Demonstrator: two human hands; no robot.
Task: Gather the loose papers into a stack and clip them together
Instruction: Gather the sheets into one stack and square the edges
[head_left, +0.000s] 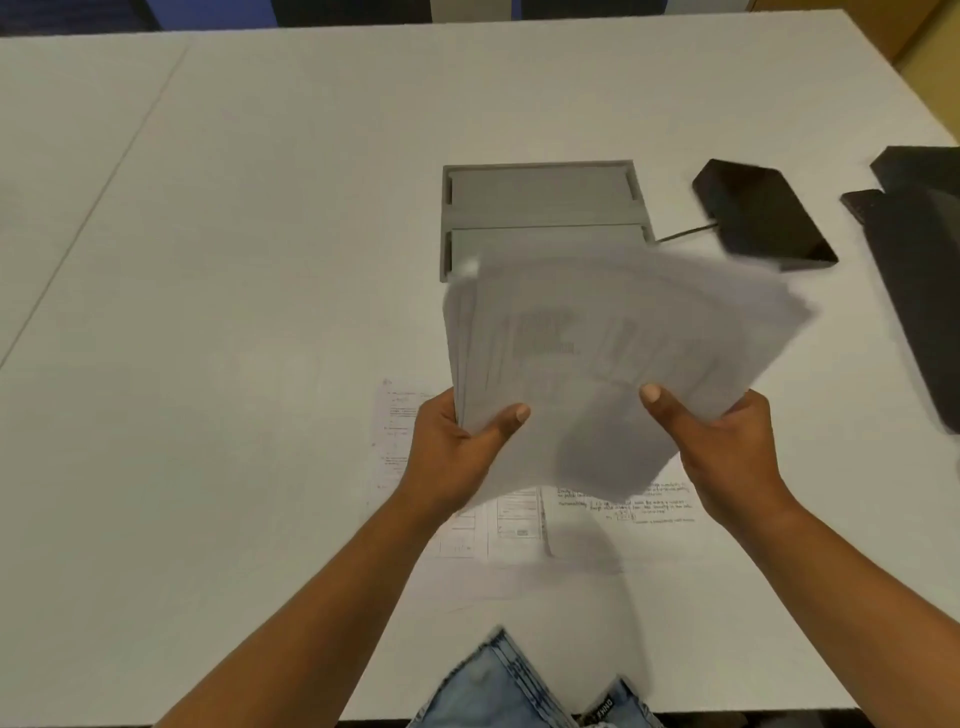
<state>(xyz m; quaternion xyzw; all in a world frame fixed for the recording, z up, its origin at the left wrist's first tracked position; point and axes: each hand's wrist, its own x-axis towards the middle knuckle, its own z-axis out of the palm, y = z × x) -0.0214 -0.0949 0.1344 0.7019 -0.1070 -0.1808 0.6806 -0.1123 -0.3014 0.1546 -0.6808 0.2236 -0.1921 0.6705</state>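
- The white surface (260, 260) spreads out on all sides of the hands, with a thin seam running diagonally well off to the left of them.
- A dark, flat item (919, 270) lies far to the right of the right hand, cut off by the frame edge; what it is cannot be told.
- The bundle of papers (613, 353) is held up above the surface between both hands. It fans out unevenly and is blurred, so its print cannot be read.
- More loose sheets (571, 525) lie flat on the surface under and just nearer than the hands, one poking out to the left of the left hand, with printed and handwritten lines on them.
- A grey inset panel (540, 202) with two recessed sections sits in the surface beyond the hands; the raised bundle hides its near edge.
- A black device (758, 213) rests beyond the right hand, to the right of the panel, with a thin cable running from it toward the panel.
- The left hand (457, 447) grips the bundle's lower left edge, thumb on top and fingers beneath.
- The right hand (727, 447) grips the lower right edge the same way, thumb pressed on the top sheet.
- Blue denim (509, 686) shows at the near edge of the surface, between the forearms.
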